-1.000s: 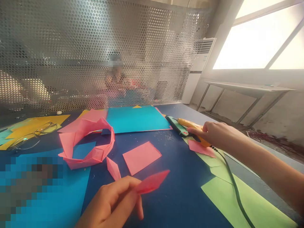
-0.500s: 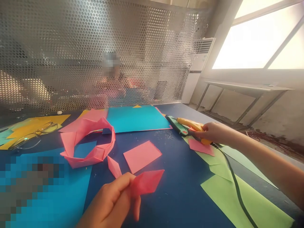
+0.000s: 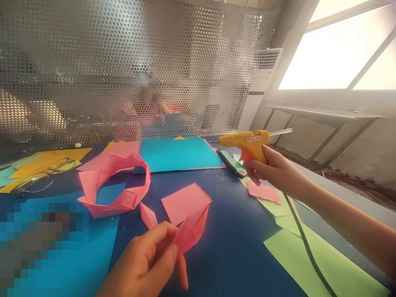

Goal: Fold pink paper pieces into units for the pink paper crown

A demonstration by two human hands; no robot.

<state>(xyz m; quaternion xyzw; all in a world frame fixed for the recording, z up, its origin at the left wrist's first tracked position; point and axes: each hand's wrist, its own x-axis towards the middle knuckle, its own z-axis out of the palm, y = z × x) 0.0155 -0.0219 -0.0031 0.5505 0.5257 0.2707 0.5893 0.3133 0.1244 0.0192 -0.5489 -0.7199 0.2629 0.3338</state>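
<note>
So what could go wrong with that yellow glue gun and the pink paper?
1. The right grip holds the yellow glue gun, which shows what looks like a red light, so its tip might be hot and could burn skin.
2. The cord crosses the green paper, so it may drag it.
3. The left grip pinches the folded pink piece at one end, so it might crease or slip.

The paper ring (image 3: pixel 123 203) sits left of the glue gun (image 3: pixel 244 141).
</note>
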